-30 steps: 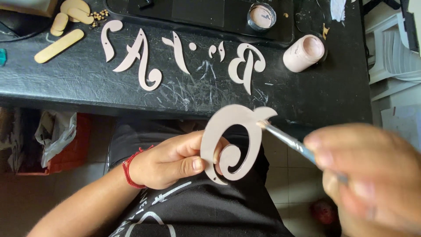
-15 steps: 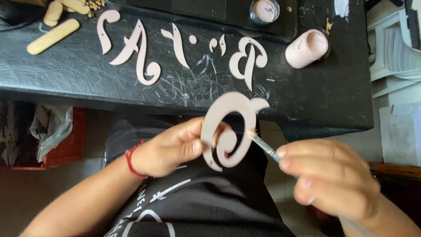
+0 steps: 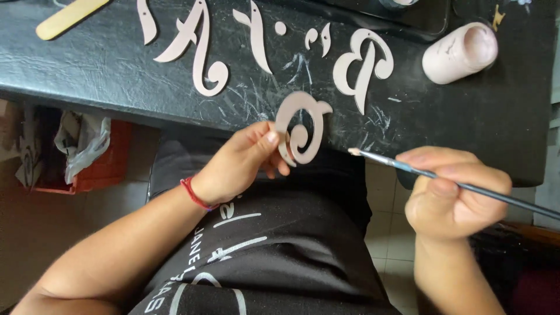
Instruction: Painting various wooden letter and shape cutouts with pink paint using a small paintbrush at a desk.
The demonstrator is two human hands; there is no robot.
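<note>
My left hand (image 3: 242,163) pinches a pale pink curly cut-out letter (image 3: 300,125) by its lower left edge, holding it above my lap at the black table's front edge. My right hand (image 3: 455,195) grips a thin dark-handled paintbrush (image 3: 443,178). Its pale tip points left and hangs a short way to the right of the letter, not touching it. A red cord bracelet circles my left wrist.
Several pale pink cut-out letters (image 3: 361,67) lie in a row on the scratched black table (image 3: 87,64). A paint-smeared pink cup (image 3: 461,52) lies on its side at the back right. A wooden stick (image 3: 70,17) lies at the back left. An orange crate with cloth (image 3: 87,154) sits under the table.
The brush tip has pulled away from the letter to the right. My left hand has carried the letter up toward the table edge, and the view has tilted down.
</note>
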